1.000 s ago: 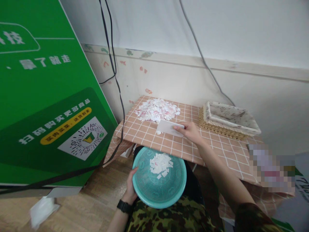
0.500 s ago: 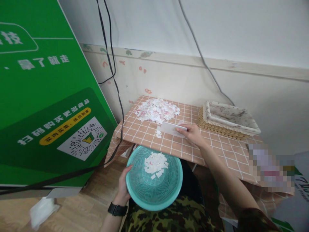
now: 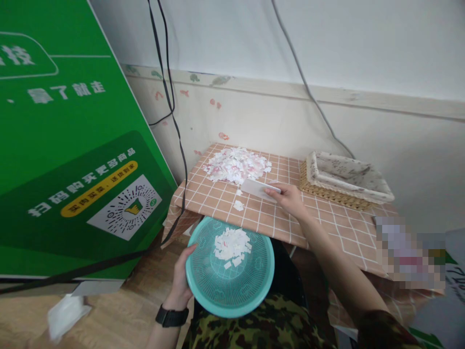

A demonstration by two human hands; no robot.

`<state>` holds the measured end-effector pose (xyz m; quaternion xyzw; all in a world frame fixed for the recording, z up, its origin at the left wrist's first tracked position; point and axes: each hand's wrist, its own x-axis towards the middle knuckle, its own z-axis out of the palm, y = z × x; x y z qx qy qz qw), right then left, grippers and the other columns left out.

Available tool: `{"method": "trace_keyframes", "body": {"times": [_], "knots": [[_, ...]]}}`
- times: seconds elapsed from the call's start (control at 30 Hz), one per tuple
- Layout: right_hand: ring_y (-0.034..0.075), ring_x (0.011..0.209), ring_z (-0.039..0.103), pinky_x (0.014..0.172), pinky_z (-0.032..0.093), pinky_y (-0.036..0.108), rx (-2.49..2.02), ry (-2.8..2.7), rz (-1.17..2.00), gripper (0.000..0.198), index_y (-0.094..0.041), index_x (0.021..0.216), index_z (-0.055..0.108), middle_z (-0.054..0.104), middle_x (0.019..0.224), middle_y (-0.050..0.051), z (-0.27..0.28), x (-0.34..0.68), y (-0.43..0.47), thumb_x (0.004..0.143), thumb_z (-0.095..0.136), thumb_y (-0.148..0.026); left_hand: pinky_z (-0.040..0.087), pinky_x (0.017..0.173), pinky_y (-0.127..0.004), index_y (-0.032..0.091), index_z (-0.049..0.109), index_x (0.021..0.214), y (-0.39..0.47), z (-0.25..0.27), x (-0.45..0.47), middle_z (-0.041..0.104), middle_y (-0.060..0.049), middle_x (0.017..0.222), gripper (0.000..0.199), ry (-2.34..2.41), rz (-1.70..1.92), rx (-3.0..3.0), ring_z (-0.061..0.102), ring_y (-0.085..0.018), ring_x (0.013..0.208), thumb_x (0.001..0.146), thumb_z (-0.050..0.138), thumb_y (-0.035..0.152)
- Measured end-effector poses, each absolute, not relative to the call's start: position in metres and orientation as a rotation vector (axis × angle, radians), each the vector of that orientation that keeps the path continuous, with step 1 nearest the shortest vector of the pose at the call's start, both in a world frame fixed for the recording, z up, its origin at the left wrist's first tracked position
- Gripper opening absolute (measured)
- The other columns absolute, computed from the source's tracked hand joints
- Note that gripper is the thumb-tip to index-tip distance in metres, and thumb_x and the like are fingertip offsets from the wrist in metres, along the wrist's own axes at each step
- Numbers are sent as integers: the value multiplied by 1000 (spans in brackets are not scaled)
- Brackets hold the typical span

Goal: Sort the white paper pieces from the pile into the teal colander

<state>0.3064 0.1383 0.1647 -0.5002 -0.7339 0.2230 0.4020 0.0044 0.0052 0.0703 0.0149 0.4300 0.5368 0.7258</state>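
My left hand (image 3: 184, 271) grips the left rim of a teal plastic colander (image 3: 232, 291), held below the table's front edge. White paper scraps (image 3: 232, 246) lie in its bottom. My right hand (image 3: 288, 198) is closed on the right end of a flat white card (image 3: 258, 188), tilted over the checked tablecloth. Just left of the card sit a few loose scraps (image 3: 238, 205). Behind it spreads a large pile of white and pinkish paper scraps (image 3: 236, 165).
A wicker basket with a floral cloth lining (image 3: 345, 179) stands on the table at the right. A green cabinet (image 3: 72, 121) fills the left side, and black cables (image 3: 178, 131) hang beside it. A white plastic bag (image 3: 67, 312) lies on the floor.
The card in my right hand has tilted more upright, its left end shifting slightly. The colander and my left hand have moved slightly left.
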Motion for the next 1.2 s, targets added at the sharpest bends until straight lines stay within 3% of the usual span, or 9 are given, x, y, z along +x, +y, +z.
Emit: {"method": "trace_keyframes", "body": {"times": [0.13,0.3,0.5,0.83,1.0,1.2], "knots": [[16,64,58,55,40,26,-1230,-1936,617,34,-19,79,70,68,75,3,166,302,142,83,51,-46,55,68,-36,9,70,82,6,73,5,73,-10,75,16,947,1190,38,68,-24,67,72,62,19],[16,69,59,58,41,25,-1219,-1892,597,31,-19,82,70,69,82,3,168,300,140,82,54,-45,54,69,-36,9,70,82,5,74,5,73,-10,75,16,952,1185,38,68,-24,66,73,62,20],[13,59,53,53,37,24,-1211,-1983,698,32,-17,79,70,64,68,2,168,304,138,81,54,-46,54,70,-37,9,70,81,4,74,4,73,-10,75,17,942,1181,33,67,-24,66,73,62,20],[13,58,53,49,36,24,-1248,-1947,721,38,-16,74,69,63,66,3,170,303,140,79,55,-50,53,72,-39,8,70,82,5,72,4,73,-11,76,18,939,1181,44,68,-25,68,72,63,22],[16,63,56,51,38,25,-1272,-1825,686,36,-17,80,71,67,78,4,168,303,140,78,56,-50,54,69,-37,9,70,80,6,73,4,73,-10,73,16,963,1178,30,67,-23,64,72,63,20],[16,60,56,50,39,25,-1291,-1835,640,35,-17,78,71,67,73,4,161,309,128,78,57,-49,54,68,-36,9,70,78,4,75,4,73,-10,73,14,970,1207,36,67,-24,64,70,64,19]]}}
